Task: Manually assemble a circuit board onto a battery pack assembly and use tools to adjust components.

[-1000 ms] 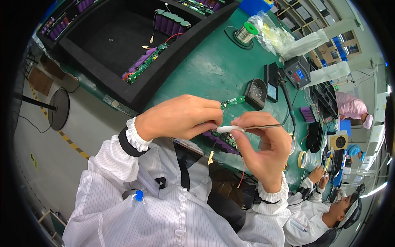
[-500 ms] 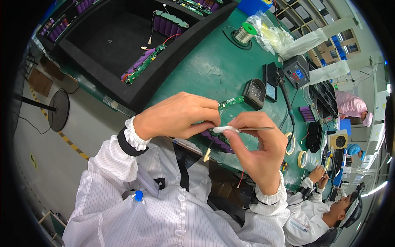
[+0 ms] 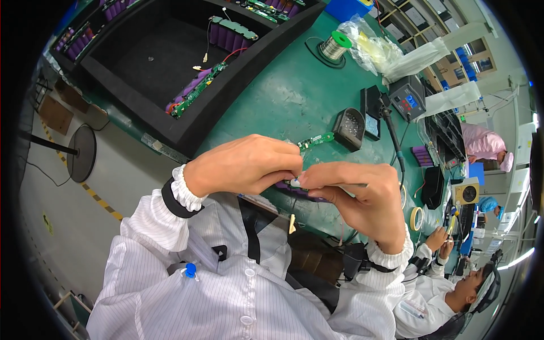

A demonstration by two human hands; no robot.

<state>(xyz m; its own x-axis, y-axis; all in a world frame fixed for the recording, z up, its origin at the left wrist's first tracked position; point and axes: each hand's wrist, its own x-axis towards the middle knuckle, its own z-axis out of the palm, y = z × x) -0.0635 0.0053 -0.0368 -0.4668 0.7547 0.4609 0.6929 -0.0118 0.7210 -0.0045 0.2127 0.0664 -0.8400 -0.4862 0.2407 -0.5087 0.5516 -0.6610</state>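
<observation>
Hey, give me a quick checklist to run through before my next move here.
1. Hands together at the work: ok, left hand and right hand meet at the fingertips above the purple battery pack.
2. Grip on the small white piece: cannot tell, fingers cover most of it.
3. Cream connector clear of the edge: not ok, it dangles by the front edge of the green bench.
4. Soldering iron away from fingers: ok, it sits at its black stand.
5. Solder spool out of the way: ok, beyond both hands.
</observation>
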